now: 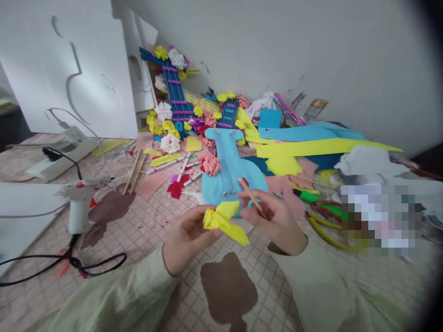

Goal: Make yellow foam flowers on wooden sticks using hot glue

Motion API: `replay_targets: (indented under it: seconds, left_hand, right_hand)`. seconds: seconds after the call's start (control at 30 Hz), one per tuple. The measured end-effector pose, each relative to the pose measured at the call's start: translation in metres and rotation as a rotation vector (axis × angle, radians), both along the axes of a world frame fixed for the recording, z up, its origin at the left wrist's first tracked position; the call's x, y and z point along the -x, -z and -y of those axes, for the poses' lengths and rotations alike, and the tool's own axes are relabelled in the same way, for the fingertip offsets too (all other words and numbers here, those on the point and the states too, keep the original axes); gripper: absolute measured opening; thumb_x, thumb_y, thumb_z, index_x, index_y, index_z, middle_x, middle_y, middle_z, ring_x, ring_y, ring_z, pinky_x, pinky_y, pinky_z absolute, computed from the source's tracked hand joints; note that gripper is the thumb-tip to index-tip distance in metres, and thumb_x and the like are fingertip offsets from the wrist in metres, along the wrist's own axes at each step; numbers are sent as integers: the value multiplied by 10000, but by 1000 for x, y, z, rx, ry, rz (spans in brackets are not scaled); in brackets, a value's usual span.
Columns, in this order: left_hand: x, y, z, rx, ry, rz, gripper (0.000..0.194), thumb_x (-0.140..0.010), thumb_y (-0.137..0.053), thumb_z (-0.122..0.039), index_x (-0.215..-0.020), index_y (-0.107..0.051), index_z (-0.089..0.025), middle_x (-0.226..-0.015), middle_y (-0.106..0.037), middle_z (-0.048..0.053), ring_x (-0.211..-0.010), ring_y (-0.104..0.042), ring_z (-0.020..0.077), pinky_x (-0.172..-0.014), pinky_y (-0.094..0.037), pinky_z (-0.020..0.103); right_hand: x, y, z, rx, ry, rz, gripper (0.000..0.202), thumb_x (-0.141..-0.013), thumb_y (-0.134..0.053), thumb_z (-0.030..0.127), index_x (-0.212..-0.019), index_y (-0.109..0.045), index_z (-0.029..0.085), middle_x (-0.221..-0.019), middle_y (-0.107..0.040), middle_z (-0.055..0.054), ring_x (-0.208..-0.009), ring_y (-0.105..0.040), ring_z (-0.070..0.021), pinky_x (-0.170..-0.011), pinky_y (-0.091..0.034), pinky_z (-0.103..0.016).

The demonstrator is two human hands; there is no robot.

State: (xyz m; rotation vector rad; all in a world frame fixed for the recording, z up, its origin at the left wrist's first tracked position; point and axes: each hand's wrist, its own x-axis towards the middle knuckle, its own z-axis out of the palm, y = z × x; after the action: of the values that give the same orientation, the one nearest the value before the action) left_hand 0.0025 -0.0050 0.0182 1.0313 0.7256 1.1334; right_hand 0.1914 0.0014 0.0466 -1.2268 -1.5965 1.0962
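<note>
Yellow paper (228, 221) partly behind left thumb (209, 239)

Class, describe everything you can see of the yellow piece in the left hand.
The yellow piece looks like thin paper, bunched at the end pinched by the left hand. Two flaps spread toward the right hand, one up the picture, one down. Held above the table, it seems to touch nothing else.

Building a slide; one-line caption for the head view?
Left-hand grip on folded yellow paper, right-hand grip on a wooden stick, near a light-blue guitar-shaped piece.
</note>
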Motion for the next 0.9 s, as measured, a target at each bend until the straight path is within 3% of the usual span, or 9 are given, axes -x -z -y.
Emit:
replay_targets:
  seconds: [0.13,0.23,0.37,0.5,0.67,0.9]
  left_hand:
    - [-3,2,4,16,101,-57,266,-625,-696,-143,-873,-604,-176,-786,-630,0,-717,-564,100,-667,-459,210]
    - [-4,1,2,54,85,-123,257,-597,-719,-228,-807,-594,-148,-692,-599,-7,-637,-533,95,-593,-431,200]
    - [-4,2,-3,150,-9,-152,259,-602,-706,-325,-716,-580,-130,-592,-560,-25,-548,-497,77,-540,-400,193]
    - [-4,5,-7,168,-61,-49,247,-598,-716,-295,-733,-589,-133,-647,-600,-12,-602,-535,87,-592,-430,204]
    - [0,9,-9,158,-120,5,230,-622,-704,-274,-767,-595,-133,-704,-632,8,-642,-565,104,-631,-454,231]
    - [3,5,-10,195,-107,-42,231,-571,-738,-250,-719,-600,-140,-656,-629,-11,-605,-563,96,-602,-452,213]
  right_hand:
    - [12,1,2,112,-94,-44,194,-705,-610,339,-726,-557,154,-613,-403,40,-486,-307,-54,-427,-256,-200]
    - [22,2,1,145,-95,-2,223,-704,-603,356,-654,-525,153,-529,-338,62,-474,-292,-60,-422,-247,-198]
    - [31,-1,-6,146,-116,-25,205,-690,-616,350,-730,-574,153,-601,-463,42,-527,-405,-74,-479,-334,-195]
    - [36,-8,-16,202,-69,-93,287,-643,-655,371,-809,-573,150,-706,-581,6,-624,-531,-115,-572,-424,-223]
    - [39,-13,-23,209,-74,-76,348,-633,-666,365,-876,-572,135,-722,-587,-5,-612,-541,-111,-565,-440,-232]
    - [36,1,-21,210,-71,-43,293,-651,-656,325,-860,-571,138,-705,-590,1,-555,-512,-86,-518,-438,-214]
